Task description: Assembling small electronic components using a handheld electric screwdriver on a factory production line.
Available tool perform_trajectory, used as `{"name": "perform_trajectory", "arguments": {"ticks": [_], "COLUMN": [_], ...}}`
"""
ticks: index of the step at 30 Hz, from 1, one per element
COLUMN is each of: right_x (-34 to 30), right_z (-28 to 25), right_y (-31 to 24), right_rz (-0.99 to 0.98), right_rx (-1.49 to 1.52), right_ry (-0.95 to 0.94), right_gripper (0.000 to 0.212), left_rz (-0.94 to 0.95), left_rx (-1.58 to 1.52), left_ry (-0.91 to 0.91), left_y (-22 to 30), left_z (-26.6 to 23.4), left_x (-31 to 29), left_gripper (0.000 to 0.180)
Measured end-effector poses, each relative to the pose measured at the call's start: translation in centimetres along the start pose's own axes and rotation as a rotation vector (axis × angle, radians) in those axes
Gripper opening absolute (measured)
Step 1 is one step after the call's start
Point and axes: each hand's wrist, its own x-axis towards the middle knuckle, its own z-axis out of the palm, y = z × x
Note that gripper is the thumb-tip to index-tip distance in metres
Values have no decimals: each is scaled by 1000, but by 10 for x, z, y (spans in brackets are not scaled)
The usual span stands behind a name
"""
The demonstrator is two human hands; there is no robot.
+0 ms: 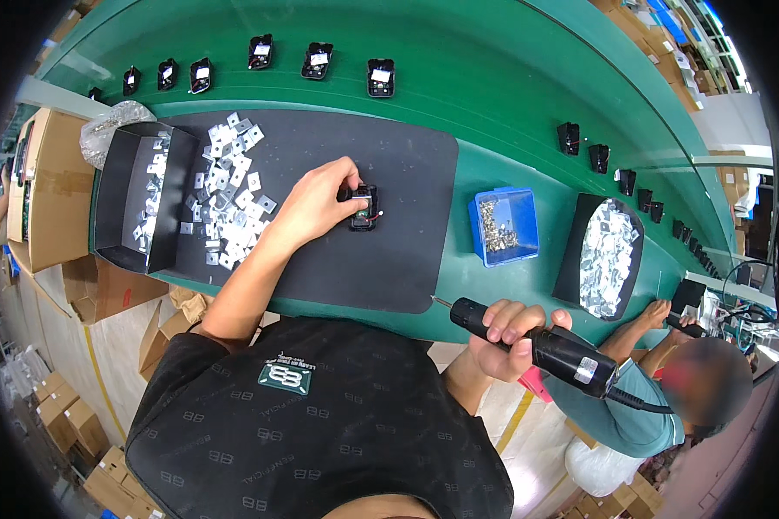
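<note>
On the dark mat (389,268), my left hand (318,201) has its thumb and fingers closed on a small black plastic housing (367,218). A green and silvery part shows inside the housing, with a bit of wire at its right side; my fingers cover its left part. My right hand (512,342) is wrapped round a black electric screwdriver (571,359), held in front of the bench edge. Its thin bit points left, well apart from the housing. Left of my left hand lies a loose pile of small silvery metal plates (232,186).
A black box (134,208) of plates stands at the left. Right of the mat are a blue bin (504,227) of small screws and a black container (610,259) of metal pieces. Black housings (381,78) line the green belt (459,78) behind. A co-worker (640,398) sits at the right.
</note>
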Motion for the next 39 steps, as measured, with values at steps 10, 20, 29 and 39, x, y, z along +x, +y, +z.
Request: {"name": "perform_trajectory", "arguments": {"ticks": [10, 20, 29, 39], "right_x": [14, 21, 27, 27], "right_z": [22, 33, 48, 44], "right_y": [1, -3, -4, -3], "right_rz": [-24, -48, -65, -56], "right_rx": [94, 147, 225, 271], "right_ry": [-4, 6, 45, -99], "right_gripper": [47, 44, 44, 44], "left_rz": [59, 238, 644, 837], "left_rx": [-107, -104, -211, -263], "left_ry": [-17, 195, 101, 125], "left_y": [-9, -1, 47, 50], "left_z": [5, 3, 14, 29], "left_x": [4, -10, -52, -50], "left_gripper": [21, 33, 33, 23]}}
